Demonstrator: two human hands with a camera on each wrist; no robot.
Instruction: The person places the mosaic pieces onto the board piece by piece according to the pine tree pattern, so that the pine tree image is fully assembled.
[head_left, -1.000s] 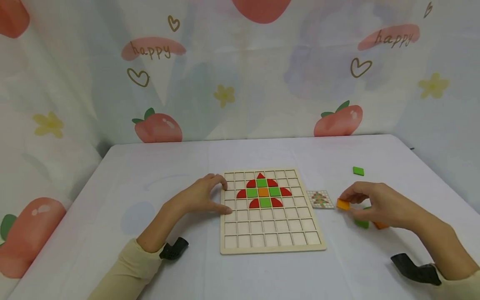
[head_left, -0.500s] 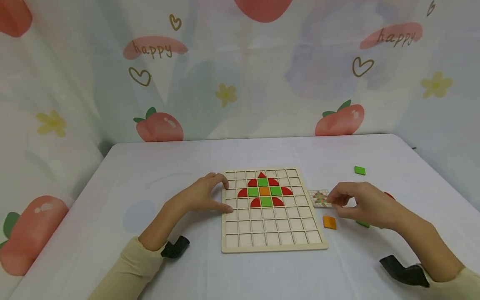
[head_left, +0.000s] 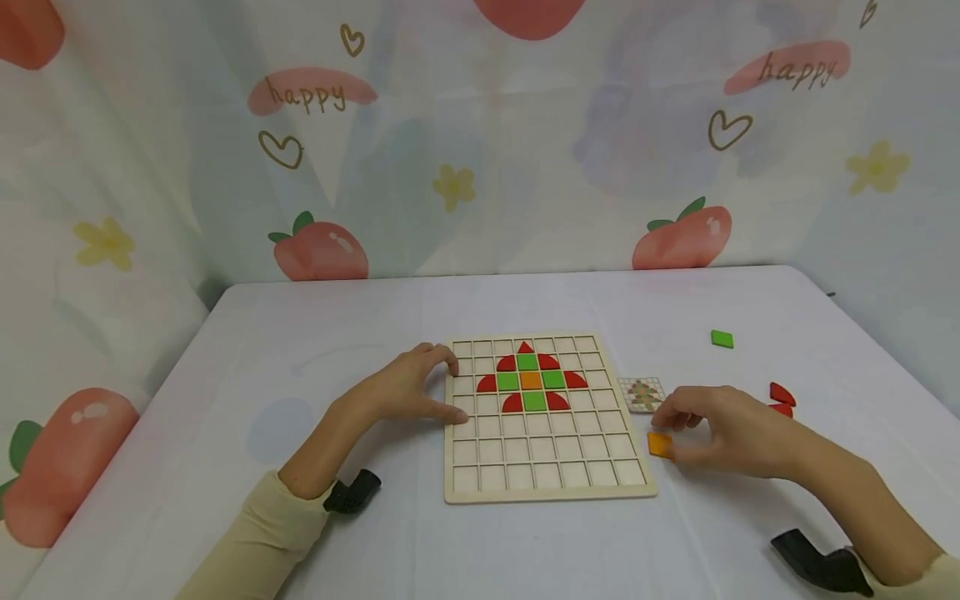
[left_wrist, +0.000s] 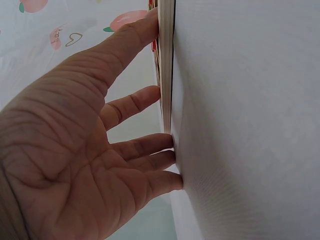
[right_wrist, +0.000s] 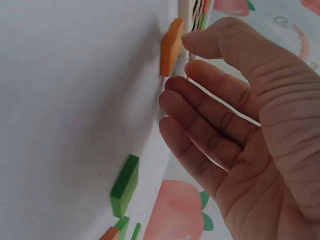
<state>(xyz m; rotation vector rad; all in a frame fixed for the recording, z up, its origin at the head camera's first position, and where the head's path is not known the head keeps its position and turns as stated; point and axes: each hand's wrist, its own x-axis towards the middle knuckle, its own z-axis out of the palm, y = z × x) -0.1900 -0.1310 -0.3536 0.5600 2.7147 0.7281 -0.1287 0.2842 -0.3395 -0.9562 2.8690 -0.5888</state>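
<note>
A wooden grid board [head_left: 510, 475] lies on the table, bearing red, green and orange pieces in a stepped pattern. My left hand [head_left: 401, 387] rests at its left edge, thumb on the rim and fingers spread, as the left wrist view shows with the left hand [left_wrist: 75, 135]. Right of the board lies an orange square tile [head_left: 659, 445]. My right hand [head_left: 738, 429] is beside it, thumb and fingertips near the tile with a gap between them. In the right wrist view the orange tile [right_wrist: 171, 47] lies flat by the thumb of the right hand [right_wrist: 250, 125].
A small pattern card [head_left: 642, 393] lies against the board's right edge. A green tile [head_left: 722, 339] is farther back. Red pieces [head_left: 782, 392] show behind the right forearm. In the right wrist view, a green tile [right_wrist: 125, 186] and more pieces lie beneath the hand.
My right hand has carried the orange tile left and set it down beside the board. It rose toward the card, then came down near the tile. The left hand stays put.
</note>
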